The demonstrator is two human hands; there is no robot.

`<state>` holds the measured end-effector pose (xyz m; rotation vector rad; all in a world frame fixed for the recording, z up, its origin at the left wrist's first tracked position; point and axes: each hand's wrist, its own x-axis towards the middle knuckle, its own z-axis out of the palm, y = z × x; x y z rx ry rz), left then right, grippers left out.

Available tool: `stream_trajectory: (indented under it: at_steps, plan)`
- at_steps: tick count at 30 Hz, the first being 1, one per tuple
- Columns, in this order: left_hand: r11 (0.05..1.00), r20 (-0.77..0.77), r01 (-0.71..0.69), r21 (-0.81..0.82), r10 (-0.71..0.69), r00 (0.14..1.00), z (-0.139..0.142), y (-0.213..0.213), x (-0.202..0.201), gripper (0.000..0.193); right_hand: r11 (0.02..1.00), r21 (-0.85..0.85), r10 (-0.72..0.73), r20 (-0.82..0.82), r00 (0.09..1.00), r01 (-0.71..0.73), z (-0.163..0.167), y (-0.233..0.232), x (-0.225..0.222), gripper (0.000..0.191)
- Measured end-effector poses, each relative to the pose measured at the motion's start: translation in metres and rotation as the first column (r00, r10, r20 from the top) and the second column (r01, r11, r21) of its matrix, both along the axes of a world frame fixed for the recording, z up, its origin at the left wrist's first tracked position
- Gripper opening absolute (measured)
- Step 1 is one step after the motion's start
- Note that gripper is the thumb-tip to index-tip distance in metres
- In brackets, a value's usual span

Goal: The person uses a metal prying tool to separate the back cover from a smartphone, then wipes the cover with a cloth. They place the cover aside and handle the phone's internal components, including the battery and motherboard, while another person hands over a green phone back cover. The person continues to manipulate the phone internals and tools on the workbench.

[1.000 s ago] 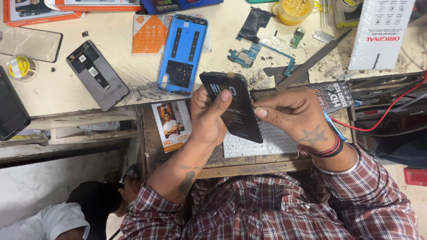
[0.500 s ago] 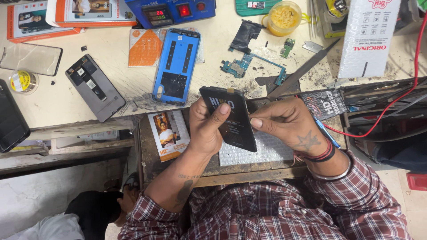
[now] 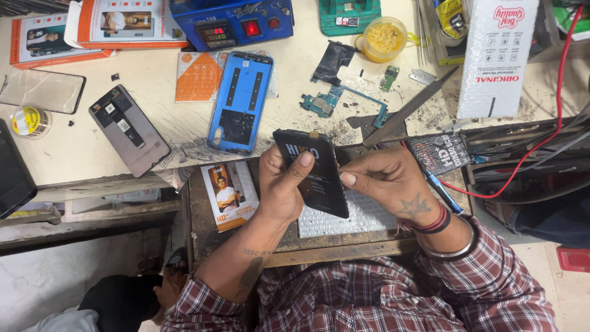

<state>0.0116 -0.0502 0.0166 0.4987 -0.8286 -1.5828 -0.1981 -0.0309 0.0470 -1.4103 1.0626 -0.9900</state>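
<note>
Both hands hold one black phone screen (image 3: 314,175) above the near edge of the tabletop (image 3: 74,154). The left hand (image 3: 279,184) has its fingers closed around the screen's left side, and the right hand (image 3: 390,181) pinches the right side.

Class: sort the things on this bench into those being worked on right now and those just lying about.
In hand:
black phone screen panel, gripped by left hand and right hand

Lying about:
blue back cover
grey phone frame
circuit board
yellow tub
white box
</note>
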Motion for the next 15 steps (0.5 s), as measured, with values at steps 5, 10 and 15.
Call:
stream_trajectory:
  at_steps: [5,10,15]
  plan:
    - [1.000,0.004,-0.002,-0.005,0.002,1.000,-0.0014,-0.0014,-0.0021,0.016,1.000,-0.006,0.017,0.006,1.000,-0.017,-0.0036,-0.0023,-0.0028,0.019]
    - [1.000,0.025,-0.018,0.004,0.018,1.000,-0.0020,-0.0016,-0.0039,0.016,1.000,0.022,0.012,0.029,1.000,-0.012,-0.0071,-0.0037,-0.0042,0.019]
    - [1.000,0.038,-0.023,0.005,0.022,0.999,-0.0021,-0.0020,-0.0052,0.015,0.999,0.011,0.036,0.050,0.998,-0.037,-0.0089,-0.0053,-0.0051,0.018]
